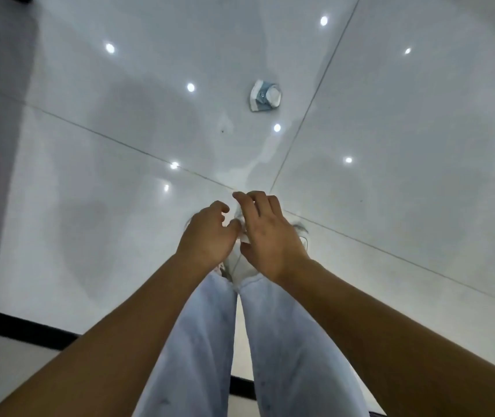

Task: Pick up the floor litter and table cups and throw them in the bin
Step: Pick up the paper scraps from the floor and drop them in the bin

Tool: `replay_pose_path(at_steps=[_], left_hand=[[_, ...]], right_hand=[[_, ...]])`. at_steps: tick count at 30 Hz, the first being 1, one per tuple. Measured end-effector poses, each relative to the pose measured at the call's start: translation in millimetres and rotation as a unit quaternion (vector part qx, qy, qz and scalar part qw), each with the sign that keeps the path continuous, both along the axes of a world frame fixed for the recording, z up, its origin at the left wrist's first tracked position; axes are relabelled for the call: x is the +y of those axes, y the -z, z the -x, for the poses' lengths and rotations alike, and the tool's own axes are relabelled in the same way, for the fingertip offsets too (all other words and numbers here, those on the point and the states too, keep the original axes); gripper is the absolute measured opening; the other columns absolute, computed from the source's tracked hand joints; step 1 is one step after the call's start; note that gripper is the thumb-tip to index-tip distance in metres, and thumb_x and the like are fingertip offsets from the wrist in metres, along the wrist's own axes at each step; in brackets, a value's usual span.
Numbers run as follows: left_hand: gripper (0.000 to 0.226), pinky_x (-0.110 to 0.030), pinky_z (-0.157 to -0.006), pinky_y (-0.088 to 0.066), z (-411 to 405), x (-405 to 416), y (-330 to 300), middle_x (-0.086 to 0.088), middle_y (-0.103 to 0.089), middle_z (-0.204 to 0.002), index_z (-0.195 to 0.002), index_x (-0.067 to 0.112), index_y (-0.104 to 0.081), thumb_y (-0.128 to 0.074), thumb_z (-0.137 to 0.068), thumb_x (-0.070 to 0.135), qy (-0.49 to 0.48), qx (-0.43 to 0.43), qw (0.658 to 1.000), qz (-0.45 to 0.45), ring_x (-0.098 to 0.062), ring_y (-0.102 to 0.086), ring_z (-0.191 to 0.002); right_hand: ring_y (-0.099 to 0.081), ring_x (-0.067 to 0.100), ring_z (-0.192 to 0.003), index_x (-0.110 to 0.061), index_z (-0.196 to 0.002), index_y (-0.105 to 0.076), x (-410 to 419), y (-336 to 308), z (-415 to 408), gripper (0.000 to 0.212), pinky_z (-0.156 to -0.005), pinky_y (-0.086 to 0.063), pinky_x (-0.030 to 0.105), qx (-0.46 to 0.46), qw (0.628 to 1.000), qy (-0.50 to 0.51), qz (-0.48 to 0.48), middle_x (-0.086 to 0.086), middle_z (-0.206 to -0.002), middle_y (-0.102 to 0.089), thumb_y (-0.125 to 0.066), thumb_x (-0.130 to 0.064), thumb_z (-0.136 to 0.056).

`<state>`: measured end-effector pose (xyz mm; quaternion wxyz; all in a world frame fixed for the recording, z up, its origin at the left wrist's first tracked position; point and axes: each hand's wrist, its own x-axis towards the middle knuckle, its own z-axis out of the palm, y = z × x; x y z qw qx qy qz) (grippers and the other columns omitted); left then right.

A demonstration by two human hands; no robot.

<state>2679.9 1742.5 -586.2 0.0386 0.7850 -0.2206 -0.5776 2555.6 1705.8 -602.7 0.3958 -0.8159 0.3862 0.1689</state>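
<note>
No legible text anywhere.

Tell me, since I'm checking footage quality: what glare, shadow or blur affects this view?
Head view: ceiling lights reflect as bright spots on the glossy floor; soft grey shadows spread left; wide-angle bends the tile seams; the hands are slightly motion-blurred, while the crumpled litter beyond stays fairly readable.

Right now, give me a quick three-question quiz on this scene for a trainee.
1. True or false: the crumpled litter lies on the tiled floor, ahead of both hands.
2. Where are the left hand and right hand? A) close together above the shoes; B) far apart; C) touching that litter.
3. How many loose litter pieces show on the floor ahead of the hands?
Key: 1 true; 2 A; 3 one.
</note>
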Motion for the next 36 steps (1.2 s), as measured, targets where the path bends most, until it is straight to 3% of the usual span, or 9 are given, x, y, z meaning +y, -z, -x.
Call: replay_pose_path(at_steps=[4, 8, 11, 13, 16, 21, 25, 31, 36], left_hand=[[0.03, -0.023, -0.074, -0.045, -14, -23, -62, -0.005, -0.064, -0.11, -0.12, 0.015, -0.056, -0.054, -0.09, 0.02, -0.047, 0.03, 0.998, 0.018, -0.019, -0.062, -0.096], [0.011, -0.032, -0.071, -0.048, -31, -41, -115, -0.008, -0.065, -0.086, -0.094, 0.005, -0.06, -0.054, -0.084, 0.004, -0.085, 0.078, 0.992, 0.045, -0.023, -0.061, -0.082], [0.007, -0.025, -0.064, -0.045, -45, -48, -141, -0.002, -0.058, -0.07, -0.08, 0.008, -0.057, -0.055, -0.083, 0.001, -0.118, 0.096, 0.987, 0.057, -0.016, -0.056, -0.068], [0.007, -0.025, -0.064, -0.044, -53, -52, -152, -0.003, -0.056, -0.069, -0.077, 0.007, -0.055, -0.057, -0.084, 0.005, -0.123, 0.08, 0.987, 0.065, -0.016, -0.053, -0.067], [0.007, -0.019, -0.057, -0.038, -67, -58, -158, -0.004, -0.058, -0.077, -0.083, 0.007, -0.057, -0.059, -0.087, 0.013, -0.086, -0.009, 0.992, 0.09, -0.018, -0.053, -0.07], [0.021, -0.032, -0.081, -0.05, -88, -78, -156, -0.004, -0.066, -0.107, -0.107, 0.01, -0.061, -0.05, -0.089, 0.012, 0.035, -0.075, 0.99, 0.115, -0.025, -0.062, -0.097], [0.009, -0.028, -0.061, -0.036, -103, -104, -140, -0.007, -0.061, -0.092, -0.095, 0.01, -0.056, -0.05, -0.091, 0.015, 0.14, -0.132, 0.974, 0.118, -0.027, -0.056, -0.081], [0.003, -0.03, -0.062, -0.035, -121, -149, -105, -0.006, -0.059, -0.094, -0.091, 0.014, -0.05, -0.047, -0.09, 0.014, 0.197, -0.175, 0.962, 0.077, -0.023, -0.048, -0.077], [0.011, -0.028, -0.063, -0.034, -125, -187, -68, 0.005, -0.05, -0.085, -0.093, 0.02, -0.054, -0.048, -0.087, 0.012, 0.18, -0.188, 0.961, 0.096, -0.02, -0.044, -0.074]], right_hand=[[-0.037, 0.024, -0.122, -0.015, -0.147, -0.03, -19, -71, -21, 0.08, -0.088, -0.051, 0.036, -0.013, 1.0, 0.004, 0.008, 0.007, -0.136, -0.04, -0.065, -0.008, -0.076], [-0.037, 0.022, -0.123, -0.016, -0.147, -0.029, -32, -125, -44, 0.083, -0.086, -0.052, 0.036, -0.026, 0.999, 0.023, 0.015, 0.004, -0.137, -0.04, -0.068, -0.008, -0.075], [-0.035, 0.021, -0.125, -0.018, -0.148, -0.025, -41, -154, -57, 0.082, -0.087, -0.051, 0.036, -0.026, 0.999, 0.026, 0.018, 0.003, -0.14, -0.036, -0.065, -0.008, -0.077], [-0.034, 0.019, -0.128, -0.019, -0.149, -0.023, -45, -167, -63, 0.083, -0.09, -0.05, 0.036, -0.023, 0.999, 0.03, 0.019, 0.001, -0.143, -0.034, -0.065, -0.009, -0.078], [-0.033, 0.02, -0.13, -0.021, -0.149, -0.023, -55, -176, -68, 0.086, -0.096, -0.048, 0.035, -0.01, 0.999, 0.045, 0.029, 0.002, -0.146, -0.032, -0.071, -0.015, -0.078], [-0.032, 0.024, -0.133, -0.023, -0.146, -0.025, -87, -165, -61, 0.079, -0.098, -0.045, 0.035, 0.063, 0.994, 0.074, 0.054, 0.004, -0.148, -0.03, -0.07, -0.02, -0.082], [-0.032, 0.025, -0.129, -0.021, -0.144, -0.027, -128, -144, -54, 0.069, -0.092, -0.048, 0.034, 0.111, 0.99, 0.082, 0.039, 0.005, -0.145, -0.03, -0.063, -0.015, -0.085], [-0.033, 0.027, -0.126, -0.018, -0.144, -0.026, -187, -109, -59, 0.068, -0.091, -0.046, 0.035, 0.142, 0.988, 0.06, 0.013, 0.007, -0.143, -0.028, -0.062, -0.017, -0.086], [-0.035, 0.03, -0.124, -0.016, -0.144, -0.026, -219, -64, -67, 0.068, -0.088, -0.048, 0.036, 0.161, 0.986, 0.038, 0.019, 0.01, -0.142, -0.03, -0.062, -0.018, -0.086]])
